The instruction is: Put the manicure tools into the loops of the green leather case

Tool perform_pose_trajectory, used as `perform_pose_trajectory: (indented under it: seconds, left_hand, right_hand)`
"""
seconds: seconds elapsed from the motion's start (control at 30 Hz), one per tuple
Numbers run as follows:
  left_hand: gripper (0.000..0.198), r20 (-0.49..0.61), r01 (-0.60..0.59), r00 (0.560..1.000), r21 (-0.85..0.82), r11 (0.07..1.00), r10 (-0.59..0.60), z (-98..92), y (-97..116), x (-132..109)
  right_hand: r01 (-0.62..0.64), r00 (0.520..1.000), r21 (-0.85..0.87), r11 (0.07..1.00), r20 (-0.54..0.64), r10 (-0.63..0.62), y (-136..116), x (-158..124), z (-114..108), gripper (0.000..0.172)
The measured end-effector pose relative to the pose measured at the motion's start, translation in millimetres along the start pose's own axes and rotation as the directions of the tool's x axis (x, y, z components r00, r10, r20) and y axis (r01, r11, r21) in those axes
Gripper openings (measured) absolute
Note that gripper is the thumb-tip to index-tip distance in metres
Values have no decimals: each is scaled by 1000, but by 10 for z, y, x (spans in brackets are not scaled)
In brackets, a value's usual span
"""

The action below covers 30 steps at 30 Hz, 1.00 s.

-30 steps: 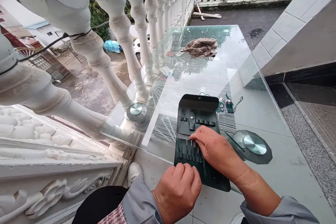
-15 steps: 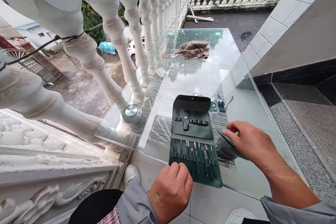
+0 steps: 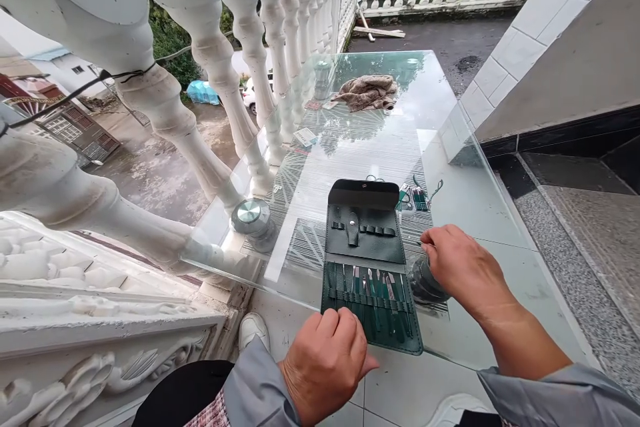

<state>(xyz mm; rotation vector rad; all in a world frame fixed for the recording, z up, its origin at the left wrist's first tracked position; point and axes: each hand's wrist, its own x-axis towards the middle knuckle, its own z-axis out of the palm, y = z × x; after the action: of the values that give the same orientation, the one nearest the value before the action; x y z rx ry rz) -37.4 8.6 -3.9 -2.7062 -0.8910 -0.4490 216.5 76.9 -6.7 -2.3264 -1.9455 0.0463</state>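
A dark green manicure case (image 3: 366, 233) lies unfolded at the glass table's near edge. Several slim metal-tipped tools (image 3: 373, 283) stand in its lower loops; the upper loops hold none. My left hand (image 3: 325, 363) is closed at the case's near left corner, thumb sticking out to the right. Its curled fingertips are hidden, so I cannot tell whether it grips anything. Right of the case, above the glass, my right hand (image 3: 463, 273) pinches a slim green tool, now almost wholly covered by the fingers. Beyond it lie green-handled tools (image 3: 419, 197), including nail clippers.
The glass table (image 3: 500, 273) rests on round metal-topped supports (image 3: 250, 213). A crumpled brown cloth (image 3: 367, 92) lies at its far end, and a small card (image 3: 305, 138) shows near the left side. White balusters (image 3: 165, 107) border the left; stone steps (image 3: 590, 213) flank the right.
My right hand has turned, its fingers now covering the green tool that showed before. My left thumb has come out to the right. The case stays in place.
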Motion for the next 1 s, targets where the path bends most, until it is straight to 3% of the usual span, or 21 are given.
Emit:
perform_pose_trajectory:
  seconds: [0.33,0.47,0.63,0.83,1.0]
  left_hand:
    - [35,-77,32,996,-24,999,-34,2,-26,14]
    - [31,-89,28,996,-29,999,-31,13,-26,23]
    - [27,-127,29,991,-29,999,-33,3,-28,48]
    - [25,-178,26,983,-38,999,-32,3,-33,76]
    - [24,-175,20,984,-46,999,-28,8,-20,83]
  right_hand:
    - [33,999,-58,998,35,-31,5,14,1,23]
    - [9,1000,7,1000,8,-10,50,30,17,20]
    - [-159,987,103,982,6,160,277,51,34,20]
    - [-415,894,138,900,-125,431,756,3,89,39]
    - [-510,848,271,816,1,530,1172,-28,86,42]
